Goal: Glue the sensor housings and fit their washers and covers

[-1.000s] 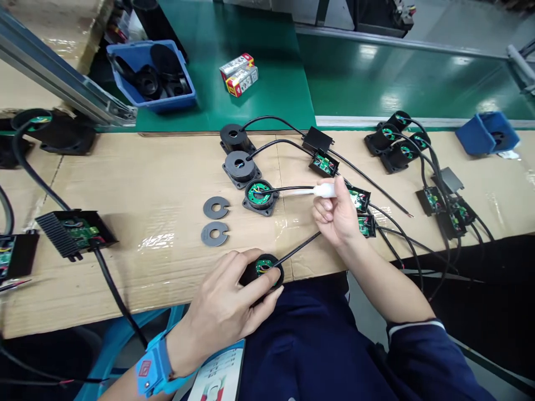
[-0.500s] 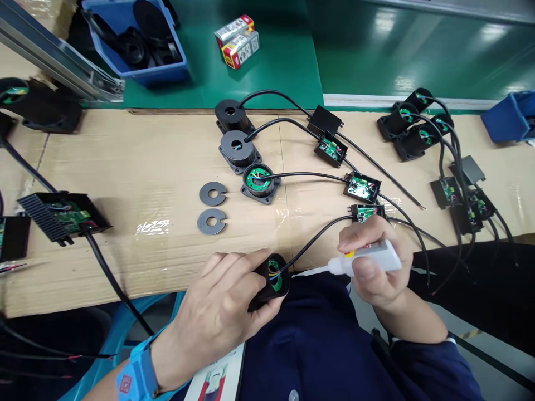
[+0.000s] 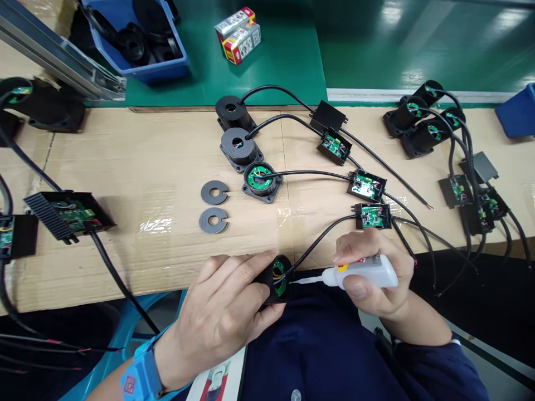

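My left hand (image 3: 228,306) is closed round a black cylindrical housing (image 3: 267,281), tipped so that its open end faces right. Inside that end show a green ring-shaped circuit board (image 3: 281,285) and thin coloured wires. A black cable (image 3: 320,240) runs from it to a small box with a circuit board (image 3: 373,216). Between the thumb and fingers of my right hand (image 3: 376,273) lies a white glue bottle (image 3: 368,273), its thin nozzle (image 3: 307,280) pointing left at the housing's rim. Whether the tip touches the rim I cannot tell.
Two slotted grey discs (image 3: 214,220) lie on the cardboard-covered table (image 3: 167,161). Behind them stand several black housings (image 3: 238,146) cabled to small boxes. More housings (image 3: 418,122) stand far right. A blue bin (image 3: 150,69) and small cartons (image 3: 240,42) rest at the back; a finned box (image 3: 69,214) lies left.
The glue bottle has tilted closer to level, and its nozzle tip now meets the housing's rim in view. The housing has turned slightly in my left hand.
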A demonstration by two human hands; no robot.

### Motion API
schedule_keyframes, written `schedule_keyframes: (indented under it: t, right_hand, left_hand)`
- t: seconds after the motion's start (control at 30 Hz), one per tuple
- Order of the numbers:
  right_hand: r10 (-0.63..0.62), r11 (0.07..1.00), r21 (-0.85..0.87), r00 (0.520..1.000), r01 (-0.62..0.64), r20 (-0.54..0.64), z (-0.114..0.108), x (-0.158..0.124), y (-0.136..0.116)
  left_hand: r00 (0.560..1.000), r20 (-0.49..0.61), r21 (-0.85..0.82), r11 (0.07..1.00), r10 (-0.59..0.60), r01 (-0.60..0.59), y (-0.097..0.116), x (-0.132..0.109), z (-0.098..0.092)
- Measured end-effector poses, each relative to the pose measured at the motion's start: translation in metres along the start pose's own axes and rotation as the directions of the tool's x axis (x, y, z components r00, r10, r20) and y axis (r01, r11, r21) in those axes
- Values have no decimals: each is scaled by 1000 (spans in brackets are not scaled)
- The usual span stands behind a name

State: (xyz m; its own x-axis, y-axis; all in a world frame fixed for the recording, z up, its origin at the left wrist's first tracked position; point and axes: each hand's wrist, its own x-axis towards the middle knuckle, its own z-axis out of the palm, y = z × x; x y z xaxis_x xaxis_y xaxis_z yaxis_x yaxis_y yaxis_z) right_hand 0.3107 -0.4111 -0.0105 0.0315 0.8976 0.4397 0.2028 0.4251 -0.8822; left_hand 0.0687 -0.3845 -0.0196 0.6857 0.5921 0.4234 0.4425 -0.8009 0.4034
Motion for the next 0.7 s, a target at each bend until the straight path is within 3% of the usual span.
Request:
schedule_keyframes:
  t: [0.7]
  right_hand:
    - [-36,999,40,999,37,-30,2,-12,10]
  left_hand:
    - [990,-65,71,990,128,-123,-4,6,-2]
